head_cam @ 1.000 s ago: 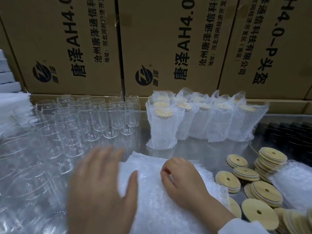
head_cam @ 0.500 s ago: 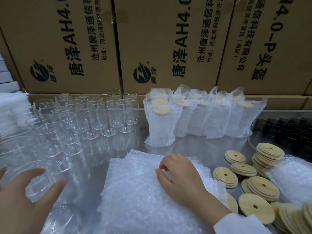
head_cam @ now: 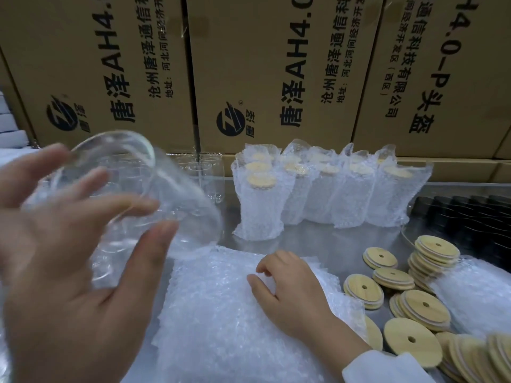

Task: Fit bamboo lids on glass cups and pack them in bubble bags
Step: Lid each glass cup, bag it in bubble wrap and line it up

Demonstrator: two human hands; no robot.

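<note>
Over bags (head_cam: 221, 322) pinched by the right hand (head_cam: 293, 294), a just-lifted cup (head_cam: 171, 194) is gripped by the left hand (head_cam: 63, 286), lid (head_cam: 412, 338) due

- Rear boundary: brown cardboard cartons (head_cam: 249, 64) stand side by side directly behind the work surface. Each face carries black printed Chinese characters, "AH4.0" and a round logo.
- Lower row: further cartons (head_cam: 456, 168) lie beneath them at table level.
- Work surface: table (head_cam: 318, 239) of reflective grey metal.
- Left edge: white stacked items (head_cam: 11, 134), blurred.
- Right edge: rows of black ribbed objects (head_cam: 464, 217).
- Lighting: even and diffuse, with soft reflections on the metal.
</note>
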